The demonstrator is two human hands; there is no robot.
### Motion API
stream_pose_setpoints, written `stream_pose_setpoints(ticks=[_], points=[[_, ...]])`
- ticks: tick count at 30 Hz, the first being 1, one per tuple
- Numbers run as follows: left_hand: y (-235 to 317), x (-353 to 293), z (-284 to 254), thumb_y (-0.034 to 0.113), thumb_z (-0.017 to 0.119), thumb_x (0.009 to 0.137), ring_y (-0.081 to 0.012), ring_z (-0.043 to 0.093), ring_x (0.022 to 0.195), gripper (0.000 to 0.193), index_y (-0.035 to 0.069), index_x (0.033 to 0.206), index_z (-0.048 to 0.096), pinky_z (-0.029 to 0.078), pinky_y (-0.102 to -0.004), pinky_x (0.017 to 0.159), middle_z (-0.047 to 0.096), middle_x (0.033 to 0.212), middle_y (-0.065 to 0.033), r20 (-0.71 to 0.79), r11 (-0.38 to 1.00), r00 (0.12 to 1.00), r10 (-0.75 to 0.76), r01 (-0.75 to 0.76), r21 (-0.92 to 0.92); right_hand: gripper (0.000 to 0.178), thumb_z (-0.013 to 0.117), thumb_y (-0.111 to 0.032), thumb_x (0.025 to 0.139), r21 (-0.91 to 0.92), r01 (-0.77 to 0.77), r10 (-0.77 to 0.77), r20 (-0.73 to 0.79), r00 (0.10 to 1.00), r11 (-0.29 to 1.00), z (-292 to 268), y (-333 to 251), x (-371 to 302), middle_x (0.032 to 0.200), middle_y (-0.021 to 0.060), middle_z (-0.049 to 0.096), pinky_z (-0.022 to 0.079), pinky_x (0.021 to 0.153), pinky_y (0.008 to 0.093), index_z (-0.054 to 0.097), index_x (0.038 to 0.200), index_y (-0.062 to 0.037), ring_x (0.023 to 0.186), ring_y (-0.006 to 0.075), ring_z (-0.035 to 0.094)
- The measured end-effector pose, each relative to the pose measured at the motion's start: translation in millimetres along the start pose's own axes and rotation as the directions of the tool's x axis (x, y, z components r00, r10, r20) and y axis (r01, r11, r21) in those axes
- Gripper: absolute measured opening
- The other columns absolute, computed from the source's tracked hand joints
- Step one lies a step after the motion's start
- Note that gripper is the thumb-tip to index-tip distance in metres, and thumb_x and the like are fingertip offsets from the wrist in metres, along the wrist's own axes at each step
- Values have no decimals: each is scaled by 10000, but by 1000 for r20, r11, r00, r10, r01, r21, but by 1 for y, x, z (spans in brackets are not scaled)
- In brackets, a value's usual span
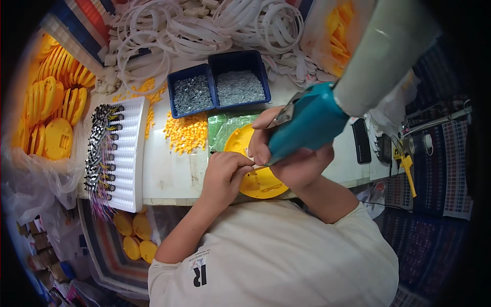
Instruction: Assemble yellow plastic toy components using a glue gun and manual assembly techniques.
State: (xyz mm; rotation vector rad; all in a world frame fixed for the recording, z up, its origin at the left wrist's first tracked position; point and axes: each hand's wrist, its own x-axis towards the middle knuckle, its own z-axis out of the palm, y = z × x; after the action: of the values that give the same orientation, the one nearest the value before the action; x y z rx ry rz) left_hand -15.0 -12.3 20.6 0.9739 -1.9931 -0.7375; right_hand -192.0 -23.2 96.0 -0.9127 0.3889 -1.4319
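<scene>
My right hand (pixel 302 161) is wrapped round a teal power screwdriver (pixel 307 120), whose long pale grey upper part rises toward the top right. Its tip points down and left, hidden by my fingers. Under both hands lies a round yellow plastic shell (pixel 263 188) with moulded ribs, near the front edge of the table. My left hand (pixel 222 174) reaches over the shell's left side, thumb and forefinger pinched near the tool's tip. What they hold, if anything, is too small to make out. A green woven mat (pixel 219 135) lies partly beneath the shell.
Two blue bins (pixel 176 105) of small metal parts stand behind the mat. Small yellow pieces (pixel 185 134) lie left of it. A white foam tray (pixel 134 153) carries wired components. White straps (pixel 204 30) are heaped at the back; yellow shells (pixel 59 138) fill the left; a phone (pixel 361 140) lies right.
</scene>
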Motion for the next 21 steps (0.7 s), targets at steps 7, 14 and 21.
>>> stream_pose_setpoints(ticks=[7, 14, 21], points=[[3, -2, -1, 49, 710, 951, -223, 664, 903, 69, 13, 1010, 707, 507, -339, 847, 712, 947, -86, 34, 883, 956, -291, 281, -375, 946, 331, -790, 891, -19, 108, -105, 126, 986, 994, -3, -9, 10, 741, 146, 612, 485, 704, 400, 562, 1247, 56, 650, 242, 569], [-5, -7, 6, 59, 684, 995, -129, 634, 901, 79, -1, 1043, 701, 511, -275, 840, 686, 977, -50, 68, 732, 917, -393, 357, -580, 906, 291, -766, 913, 12, 174, -174, 176, 969, 985, -1, -13, 18, 719, 115, 586, 451, 704, 402, 570, 1265, 21, 640, 228, 531], [0, -2, 4, 99, 669, 1027, -114, 635, 891, 116, -1, 1075, 700, 516, -272, 855, 700, 984, -35, 156, 599, 878, -452, 428, -677, 903, 289, -771, 926, -18, 201, -194, 192, 962, 979, -2, -14, 19, 712, 97, 584, 452, 698, 396, 573, 1265, 16, 639, 220, 537]])
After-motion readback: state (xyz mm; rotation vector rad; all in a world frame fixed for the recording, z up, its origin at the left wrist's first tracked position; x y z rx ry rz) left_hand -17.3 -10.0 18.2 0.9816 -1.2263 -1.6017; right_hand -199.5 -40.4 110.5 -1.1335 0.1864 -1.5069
